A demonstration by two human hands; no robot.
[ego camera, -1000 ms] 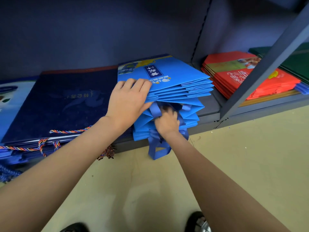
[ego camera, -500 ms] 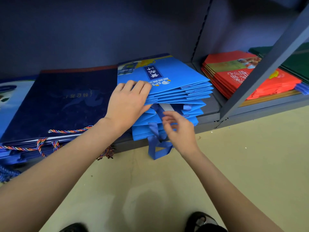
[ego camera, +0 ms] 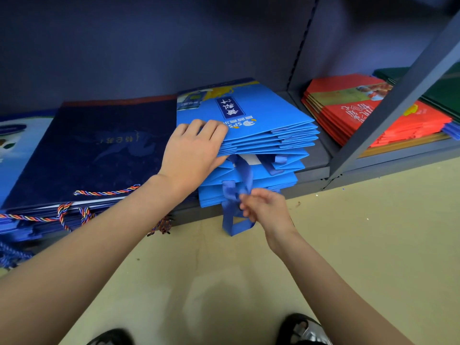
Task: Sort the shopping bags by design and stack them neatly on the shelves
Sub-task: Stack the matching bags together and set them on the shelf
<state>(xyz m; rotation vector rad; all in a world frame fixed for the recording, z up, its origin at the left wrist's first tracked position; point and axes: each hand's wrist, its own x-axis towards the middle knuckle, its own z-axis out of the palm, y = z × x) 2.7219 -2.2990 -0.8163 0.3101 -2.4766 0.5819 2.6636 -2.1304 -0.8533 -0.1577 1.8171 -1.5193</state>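
Observation:
A stack of bright blue shopping bags (ego camera: 261, 115) lies flat on the bottom shelf (ego camera: 316, 160). My left hand (ego camera: 194, 150) grips the upper several bags at their near left edge and holds them lifted off the lower ones. Blue ribbon handles (ego camera: 239, 170) hang out of the gap and over the shelf's front edge. My right hand (ego camera: 266, 207) is just below the shelf edge and pinches one hanging ribbon handle (ego camera: 230, 195) with its fingertips.
A stack of dark navy bags (ego camera: 99, 148) with twisted multicolour cord handles (ego camera: 104, 193) lies to the left. Red bags (ego camera: 368, 118) and green bags (ego camera: 440, 93) lie in the bay to the right, behind a slanted grey shelf post (ego camera: 398, 100). Beige floor and my shoes are below.
My right hand has come out of the gap between the blue bags, moved down and towards me, and now pinches a hanging ribbon handle. My left hand has stayed on the lifted bags.

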